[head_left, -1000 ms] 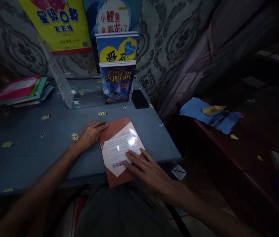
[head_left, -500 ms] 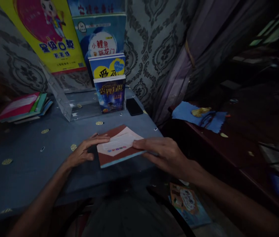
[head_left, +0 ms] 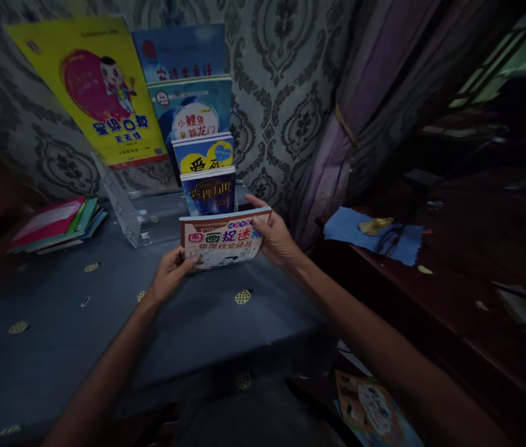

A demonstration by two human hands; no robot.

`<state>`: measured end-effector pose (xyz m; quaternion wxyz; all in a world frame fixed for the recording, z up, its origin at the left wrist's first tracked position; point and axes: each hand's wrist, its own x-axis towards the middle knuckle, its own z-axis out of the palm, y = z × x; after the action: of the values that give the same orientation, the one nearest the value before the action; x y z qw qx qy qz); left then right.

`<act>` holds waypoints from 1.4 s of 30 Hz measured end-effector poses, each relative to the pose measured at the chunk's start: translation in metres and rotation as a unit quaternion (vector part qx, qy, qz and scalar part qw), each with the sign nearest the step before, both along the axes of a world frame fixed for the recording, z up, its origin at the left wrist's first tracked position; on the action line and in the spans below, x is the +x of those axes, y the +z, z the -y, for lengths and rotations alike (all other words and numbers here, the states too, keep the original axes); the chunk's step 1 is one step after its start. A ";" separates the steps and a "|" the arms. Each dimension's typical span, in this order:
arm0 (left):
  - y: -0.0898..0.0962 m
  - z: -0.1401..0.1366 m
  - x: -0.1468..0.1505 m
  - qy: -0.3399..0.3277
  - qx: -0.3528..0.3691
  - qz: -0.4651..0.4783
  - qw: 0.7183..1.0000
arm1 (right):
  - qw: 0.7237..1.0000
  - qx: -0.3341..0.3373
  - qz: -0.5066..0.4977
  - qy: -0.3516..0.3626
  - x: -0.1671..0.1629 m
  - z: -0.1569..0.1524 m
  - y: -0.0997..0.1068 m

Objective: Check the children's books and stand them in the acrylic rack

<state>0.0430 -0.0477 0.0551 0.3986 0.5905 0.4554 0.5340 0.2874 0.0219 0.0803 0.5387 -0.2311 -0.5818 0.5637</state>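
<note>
A thin book (head_left: 223,243) with colourful Chinese lettering on its cover is held up off the table, tilted with the cover toward me. My left hand (head_left: 172,271) grips its lower left edge, thumb on the front. At the right edge my right hand (head_left: 275,233) closes on it, thumb over the cover and fingers behind. Just beyond the book is a clear stepped stand (head_left: 118,205). On it stand a dark blue book (head_left: 211,191), a blue and yellow book (head_left: 202,155), a teal book (head_left: 193,108) and a tall yellow workbook (head_left: 100,93).
A pile of coloured books (head_left: 58,223) lies at the table's left. The blue tablecloth (head_left: 118,329) covers the table. Right of it, a dark red surface (head_left: 449,292) bears a blue cloth (head_left: 374,236). Another book (head_left: 369,403) lies low at the right. A patterned curtain (head_left: 281,93) hangs behind.
The book has been raised from lying flat on the table to an upright tilt, moving toward the stand. Both hands now grip its sides, and its lettered cover faces me.
</note>
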 end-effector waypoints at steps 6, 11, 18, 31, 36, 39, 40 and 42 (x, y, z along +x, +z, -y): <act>-0.009 -0.014 -0.008 0.053 -0.009 0.069 0.996 | 0.997 0.010 0.070 0.030 -0.012 -0.005 -0.050; -0.015 -0.018 -0.013 0.055 -0.003 0.094 0.994 | 0.972 0.121 0.202 0.002 -0.010 -0.005 -0.084; -0.014 -0.015 -0.008 0.060 0.030 0.091 0.994 | 0.955 0.150 0.253 -0.040 -0.005 0.005 -0.080; -0.025 -0.018 -0.003 0.035 -0.008 0.134 0.990 | 0.982 0.024 0.187 -0.007 -0.002 0.020 -0.084; -0.038 -0.016 -0.001 0.060 -0.044 0.164 0.984 | 0.985 -0.053 0.165 0.009 -0.003 0.025 -0.089; -0.043 -0.013 -0.001 0.062 -0.066 0.158 0.983 | 0.981 -0.085 0.173 0.030 0.000 0.029 -0.089; -0.045 -0.013 -0.002 0.062 -0.076 0.154 0.983 | 0.979 -0.090 0.182 0.034 0.001 0.031 -0.089; -0.048 -0.011 -0.004 0.051 -0.102 0.141 0.983 | 0.974 -0.096 0.203 0.038 0.006 0.035 -0.088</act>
<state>0.0390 -0.0369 0.0073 0.4890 0.4416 0.4762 0.5823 0.2935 -0.0133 -0.0073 0.3626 -0.3688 -0.6309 0.5784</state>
